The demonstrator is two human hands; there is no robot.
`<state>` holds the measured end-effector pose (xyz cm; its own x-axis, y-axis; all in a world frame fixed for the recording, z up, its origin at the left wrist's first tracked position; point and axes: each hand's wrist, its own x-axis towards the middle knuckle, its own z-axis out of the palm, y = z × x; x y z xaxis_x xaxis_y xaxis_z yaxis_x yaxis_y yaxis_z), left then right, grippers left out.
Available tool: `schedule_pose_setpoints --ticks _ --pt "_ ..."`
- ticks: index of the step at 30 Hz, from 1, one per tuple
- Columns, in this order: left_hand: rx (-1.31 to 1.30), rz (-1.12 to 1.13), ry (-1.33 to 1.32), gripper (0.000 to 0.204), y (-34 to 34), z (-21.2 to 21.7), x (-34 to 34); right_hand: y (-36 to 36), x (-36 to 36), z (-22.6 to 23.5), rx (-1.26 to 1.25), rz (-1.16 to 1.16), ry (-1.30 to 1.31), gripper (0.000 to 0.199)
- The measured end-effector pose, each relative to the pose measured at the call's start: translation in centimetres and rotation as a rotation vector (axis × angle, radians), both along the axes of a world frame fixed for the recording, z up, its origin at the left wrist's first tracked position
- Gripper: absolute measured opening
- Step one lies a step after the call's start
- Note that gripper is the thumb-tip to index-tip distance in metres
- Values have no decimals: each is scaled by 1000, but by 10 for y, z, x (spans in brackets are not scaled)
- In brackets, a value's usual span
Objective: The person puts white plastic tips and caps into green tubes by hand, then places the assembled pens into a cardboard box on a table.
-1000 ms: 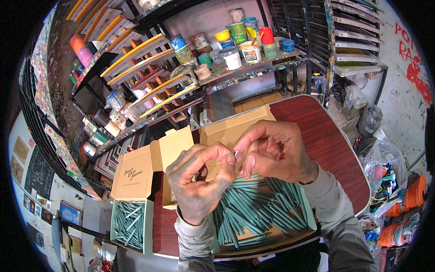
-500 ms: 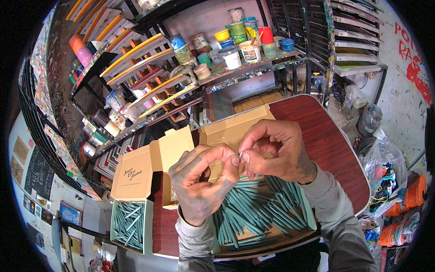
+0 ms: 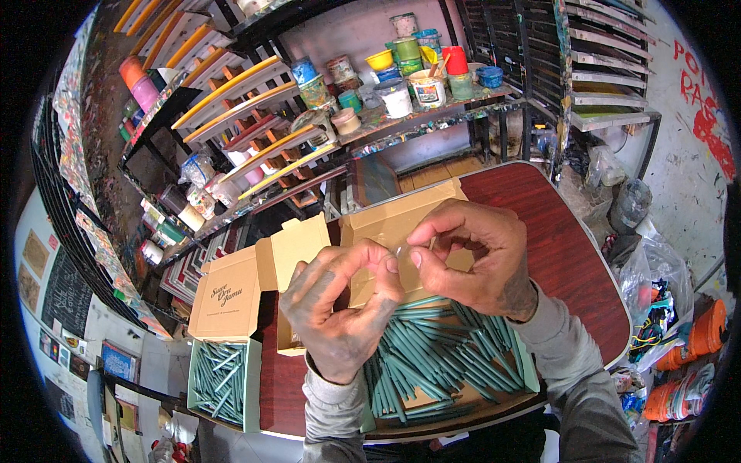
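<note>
Left hand [image 3: 340, 309] and right hand [image 3: 475, 258] were raised together, fingertips nearly touching, both pinching 1 small clear item [image 3: 401, 253]; its kind could not be told. Directly beneath lay a tray [image 3: 531, 376] of green sticks [image 3: 440, 355]. An open box [image 3: 224, 297] with more sticks sat at left on the red table [image 3: 571, 255].

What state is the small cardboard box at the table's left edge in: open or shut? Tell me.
Open. The small box has its lid flipped back, showing green sticks filling it.
</note>
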<state>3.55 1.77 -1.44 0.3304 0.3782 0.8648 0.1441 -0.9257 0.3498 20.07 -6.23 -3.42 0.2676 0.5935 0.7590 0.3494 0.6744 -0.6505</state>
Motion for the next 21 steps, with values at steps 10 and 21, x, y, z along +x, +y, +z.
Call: schedule_pose_setpoints --ticks 10,21 --pt "7 -11 26 19 -2 1 0 5 2 -6 29 -9 -21 19" --pt "84 10 69 18 -4 3 -1 6 2 -7 52 -68 -48 16"
